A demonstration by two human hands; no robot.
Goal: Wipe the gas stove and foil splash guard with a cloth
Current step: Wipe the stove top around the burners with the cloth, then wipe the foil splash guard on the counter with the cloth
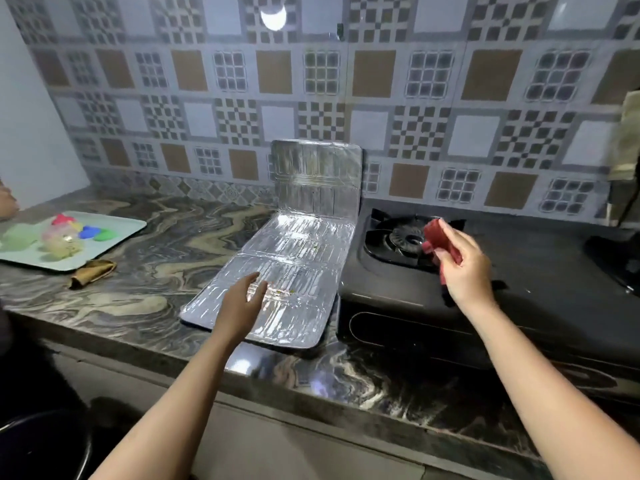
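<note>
The foil splash guard (301, 244) lies mostly flat on the marble counter, left of the stove, with its far panel standing up against the tiled wall. A few small crumbs sit on the foil. My left hand (242, 299) hovers open over its near panel, fingers spread. The black gas stove (519, 299) stands to the right, its left burner (401, 240) in view. My right hand (464, 268) is above the stove beside that burner, closed on a bunched red cloth (438, 237).
A pale tray (117, 233) with colourful small items rests on the counter (145, 285) at the left. A crumpled brown cloth (91, 271) lies in front of it. A hanging towel (627, 140) is at the right edge.
</note>
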